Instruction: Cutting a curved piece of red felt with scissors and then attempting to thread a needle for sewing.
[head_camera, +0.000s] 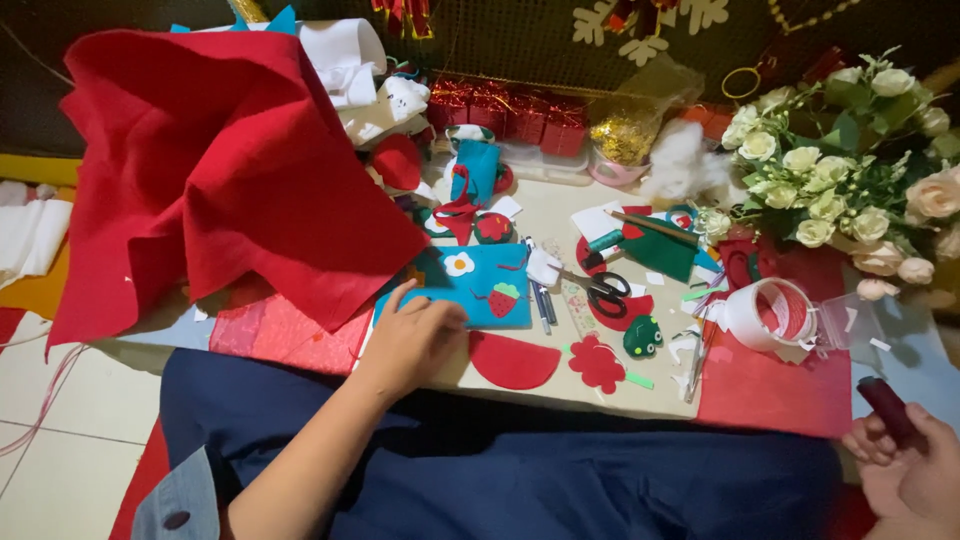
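Note:
My left hand (412, 338) rests flat at the near edge of a low white table (545, 215), its fingers on the lower left corner of a blue felt piece (480, 285) decorated with a strawberry and a daisy. Just right of that hand lies a red felt half-circle (513, 362). My right hand (905, 470) is down at the lower right, off the table, closed around a dark red cylindrical stick (886, 405). My lap in dark blue cloth fills the foreground.
A large red felt sheet (210, 170) is heaped at the left. On the table lie black scissors (605, 292), a red felt flower (597, 362), a green felt frog (642, 337), pens, scraps and a tape roll (770, 315). A bouquet of pale roses (850, 170) stands right; red boxes behind.

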